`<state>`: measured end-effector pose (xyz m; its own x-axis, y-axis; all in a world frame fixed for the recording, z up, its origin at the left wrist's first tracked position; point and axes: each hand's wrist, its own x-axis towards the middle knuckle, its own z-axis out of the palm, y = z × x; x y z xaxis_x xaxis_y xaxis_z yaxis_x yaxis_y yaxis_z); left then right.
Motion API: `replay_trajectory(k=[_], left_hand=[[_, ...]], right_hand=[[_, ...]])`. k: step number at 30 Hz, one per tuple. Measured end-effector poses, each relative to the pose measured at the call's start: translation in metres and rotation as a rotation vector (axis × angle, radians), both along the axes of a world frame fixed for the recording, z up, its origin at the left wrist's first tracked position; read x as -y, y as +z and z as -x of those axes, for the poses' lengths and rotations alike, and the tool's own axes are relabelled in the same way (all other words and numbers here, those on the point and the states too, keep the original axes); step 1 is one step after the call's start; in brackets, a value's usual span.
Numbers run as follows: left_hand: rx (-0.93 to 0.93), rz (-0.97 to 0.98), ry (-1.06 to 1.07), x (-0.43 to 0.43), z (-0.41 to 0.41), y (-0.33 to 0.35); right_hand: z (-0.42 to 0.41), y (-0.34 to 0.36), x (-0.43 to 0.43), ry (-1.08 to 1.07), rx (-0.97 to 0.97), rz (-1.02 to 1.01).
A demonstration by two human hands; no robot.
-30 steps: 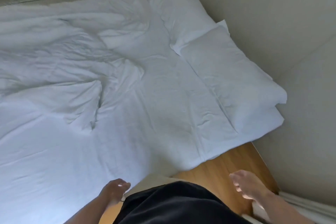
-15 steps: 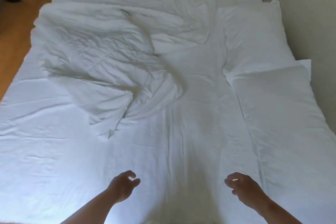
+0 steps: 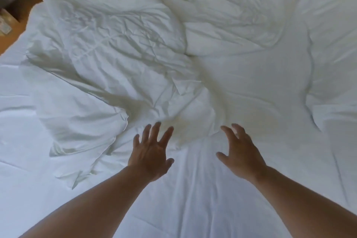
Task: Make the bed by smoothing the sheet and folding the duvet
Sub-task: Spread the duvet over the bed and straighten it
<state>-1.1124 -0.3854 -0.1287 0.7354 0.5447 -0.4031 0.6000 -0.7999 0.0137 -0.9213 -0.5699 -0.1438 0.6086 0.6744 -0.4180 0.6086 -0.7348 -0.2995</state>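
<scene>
Downward onto a wide bed, all in white. Across the near half, a flat bed sheet (image 3: 193, 208), lightly creased, with long wrinkles toward the bottom of the view. Over the far left and middle, a crumpled duvet (image 3: 116, 44), heaped in thick folds on top of the sheet, with one loose flap trailing down at the near left. At the right edge, a plump pillow (image 3: 332, 48), just beside the duvet. At the upper left corner, a strip of wooden floor (image 3: 25, 23) past the mattress edge.

From the bottom, two bare forearms stretched forward over the sheet. Left hand (image 3: 149, 155) palm down, fingers straight and fanned, holding nothing, fingertips at the duvet's near edge. Right hand (image 3: 240, 152) near it, also released and grasping nothing, fingers spread and slightly bent, tips close to the same edge. Contact with the fabric, for either palm, impossible to tell.
</scene>
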Motion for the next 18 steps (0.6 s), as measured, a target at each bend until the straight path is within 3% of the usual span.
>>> replay_trajectory(k=[4,6,8,13,18], left_hand=[[-0.089,-0.018,0.005,-0.031,-0.025,-0.068],[-0.109,-0.025,-0.014,-0.037,-0.021,-0.096],[-0.074,-0.034,-0.004,-0.043,-0.021,-0.113],[0.105,-0.082,0.044,-0.059,-0.032,-0.115],[0.117,0.026,0.188,-0.073,-0.038,-0.089]], right_hand=[[-0.041,-0.037,-0.057,0.139,0.117,-0.048],[-0.045,-0.06,-0.073,0.179,0.085,-0.022],[-0.042,-0.085,-0.084,0.136,0.045,-0.049],[-0.049,-0.095,-0.103,0.074,0.172,-0.181],[-0.009,-0.064,-0.089,0.062,-0.058,-0.112]])
